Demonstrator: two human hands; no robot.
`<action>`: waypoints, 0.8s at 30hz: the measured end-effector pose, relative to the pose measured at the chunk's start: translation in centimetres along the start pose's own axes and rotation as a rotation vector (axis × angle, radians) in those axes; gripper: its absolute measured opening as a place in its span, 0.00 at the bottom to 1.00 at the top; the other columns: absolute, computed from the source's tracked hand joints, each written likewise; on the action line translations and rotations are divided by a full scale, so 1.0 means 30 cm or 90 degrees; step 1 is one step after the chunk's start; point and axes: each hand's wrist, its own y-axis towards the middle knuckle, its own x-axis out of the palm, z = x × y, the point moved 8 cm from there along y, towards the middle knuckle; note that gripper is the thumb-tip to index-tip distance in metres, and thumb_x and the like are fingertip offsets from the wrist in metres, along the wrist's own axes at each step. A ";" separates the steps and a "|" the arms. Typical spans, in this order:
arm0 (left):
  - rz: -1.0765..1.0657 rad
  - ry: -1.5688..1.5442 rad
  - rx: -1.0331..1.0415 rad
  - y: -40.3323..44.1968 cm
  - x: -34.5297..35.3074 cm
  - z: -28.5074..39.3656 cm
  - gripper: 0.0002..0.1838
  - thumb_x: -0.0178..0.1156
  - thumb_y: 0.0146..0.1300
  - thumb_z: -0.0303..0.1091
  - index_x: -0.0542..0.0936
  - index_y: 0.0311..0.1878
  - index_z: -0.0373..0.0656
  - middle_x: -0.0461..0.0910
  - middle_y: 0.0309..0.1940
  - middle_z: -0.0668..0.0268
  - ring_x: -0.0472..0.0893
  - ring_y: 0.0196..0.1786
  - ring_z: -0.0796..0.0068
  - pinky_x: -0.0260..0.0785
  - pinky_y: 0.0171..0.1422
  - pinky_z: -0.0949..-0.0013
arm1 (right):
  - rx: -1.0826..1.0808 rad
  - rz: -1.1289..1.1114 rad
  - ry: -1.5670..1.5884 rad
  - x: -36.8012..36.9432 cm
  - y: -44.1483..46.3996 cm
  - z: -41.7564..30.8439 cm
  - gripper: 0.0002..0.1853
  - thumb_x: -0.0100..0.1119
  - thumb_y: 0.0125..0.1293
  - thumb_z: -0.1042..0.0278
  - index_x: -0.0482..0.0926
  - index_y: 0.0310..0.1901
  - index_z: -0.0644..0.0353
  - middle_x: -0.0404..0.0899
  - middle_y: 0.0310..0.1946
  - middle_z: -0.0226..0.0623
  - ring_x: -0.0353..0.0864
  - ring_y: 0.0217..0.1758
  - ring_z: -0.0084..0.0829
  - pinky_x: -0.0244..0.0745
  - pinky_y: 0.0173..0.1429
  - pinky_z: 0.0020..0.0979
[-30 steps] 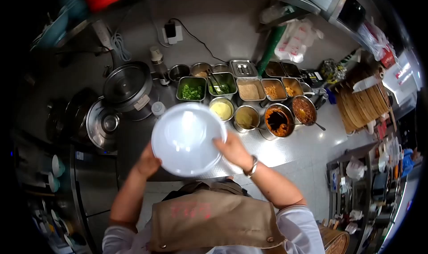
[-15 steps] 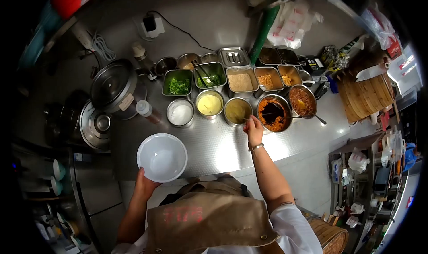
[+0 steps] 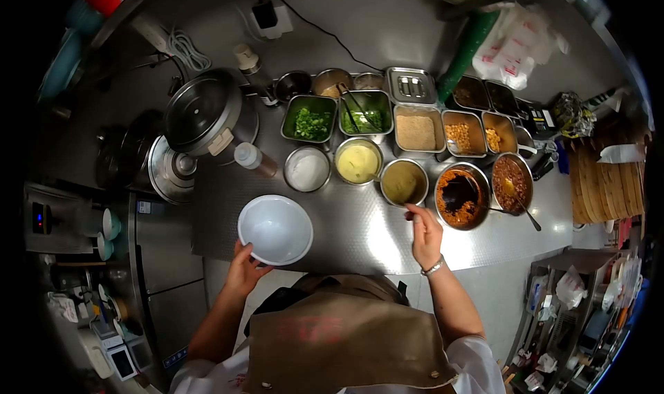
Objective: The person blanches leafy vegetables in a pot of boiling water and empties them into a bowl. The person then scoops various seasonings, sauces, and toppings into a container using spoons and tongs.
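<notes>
A white plastic bowl point(image 3: 275, 229) is tilted slightly over the counter's front edge. My left hand point(image 3: 243, 271) grips its lower left rim, thumb up on the side and fingers underneath. The inside of the bowl shows no food. My right hand point(image 3: 427, 236) hovers just below a round metal pot of olive-yellow sauce point(image 3: 401, 182), its fingers loosely bent and a little apart, with nothing visible in them. A thin handle leans on that pot's left rim. To the right of this hand stands a pot of dark red chili oil point(image 3: 461, 195).
Pots of white powder point(image 3: 307, 169), pale yellow paste point(image 3: 358, 161) and brown minced topping point(image 3: 512, 184) stand alongside. Behind are trays of chopped greens point(image 3: 312, 124), crumbs point(image 3: 416, 130) and nuts point(image 3: 462, 137). A squeeze bottle point(image 3: 253, 159) and large cooker point(image 3: 207, 117) are left.
My right hand has drawn back from the olive-yellow sauce pot towards me, and its fingers have loosened. The bowl stays in my left hand. The whole view has shifted.
</notes>
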 end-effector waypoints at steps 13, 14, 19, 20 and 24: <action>-0.025 0.031 -0.052 0.150 -0.004 0.049 0.44 0.60 0.61 0.44 0.42 0.72 0.56 0.47 0.70 0.56 0.54 0.70 0.52 0.53 0.64 0.36 | 0.035 -0.170 -0.023 0.650 0.160 -0.017 0.10 0.51 0.66 0.74 0.78 0.46 0.64 0.80 0.37 0.49 0.80 0.36 0.46 0.75 0.43 0.35; -0.030 0.028 -0.058 0.155 0.000 0.052 0.44 0.60 0.60 0.44 0.43 0.72 0.56 0.47 0.70 0.56 0.54 0.70 0.52 0.53 0.64 0.36 | 0.080 -0.178 0.016 0.650 0.139 0.001 0.12 0.49 0.69 0.70 0.77 0.48 0.65 0.80 0.30 0.39 0.79 0.32 0.27 0.73 0.40 0.27; -0.040 0.045 -0.068 0.187 -0.007 0.069 0.44 0.61 0.59 0.45 0.43 0.72 0.57 0.48 0.69 0.57 0.55 0.69 0.52 0.53 0.63 0.35 | 0.366 -0.077 0.359 0.635 0.060 0.117 0.15 0.45 0.73 0.65 0.77 0.48 0.68 0.81 0.30 0.34 0.77 0.29 0.21 0.73 0.38 0.22; -0.043 0.048 -0.066 0.193 -0.010 0.072 0.44 0.61 0.59 0.45 0.44 0.72 0.57 0.48 0.69 0.57 0.56 0.68 0.52 0.53 0.63 0.35 | 0.404 -0.055 0.388 0.625 0.054 0.129 0.15 0.45 0.73 0.65 0.77 0.48 0.68 0.81 0.30 0.34 0.76 0.29 0.21 0.73 0.37 0.22; -0.060 0.057 -0.070 0.199 -0.010 0.088 0.43 0.61 0.59 0.45 0.44 0.71 0.59 0.50 0.69 0.59 0.57 0.68 0.53 0.54 0.62 0.36 | 0.456 0.004 0.454 0.592 0.030 0.163 0.15 0.44 0.73 0.64 0.77 0.47 0.67 0.81 0.30 0.36 0.77 0.29 0.21 0.72 0.36 0.21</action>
